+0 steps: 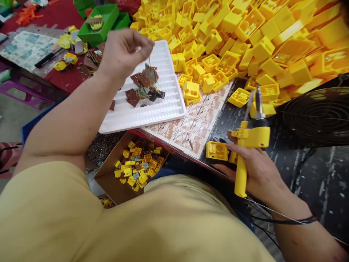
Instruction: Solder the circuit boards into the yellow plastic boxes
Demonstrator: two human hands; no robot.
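Left hand (124, 51), upper left-centre of frame, is raised w/ fingertips pinched together on thin wires; a small board (151, 74) w/ brown plates hangs from them just above the white tray (166, 109). More brown boards (132, 97) and a tangle of wires w/ a dark part (152, 95) lie on the tray right below. Right hand (255, 169), lower right, is wrapped around the handle of a yellow soldering gun (249, 140), tip pointing up; its fingertips also touch a yellow shell (217, 150) lying flat at the table edge, just left of the gun. Tray sits on a printed sheet (196, 125) centre frame. Behind and to the right, a big heap of yellow housings (245, 36) fills the top right. Black wire fan grille (317, 114) at right edge, near the gun. Below the tray, lower centre, an open carton (137, 167) holds small yellow parts mixed w/ grey ones. Green bins (102, 23) at top left-centre, w/ loose yellow bits and brown boards scattered beside them on a red surface. Person's yellow shirt (109, 225) covers the bottom of frame; a thin black band (297, 220) rings the right wrist.
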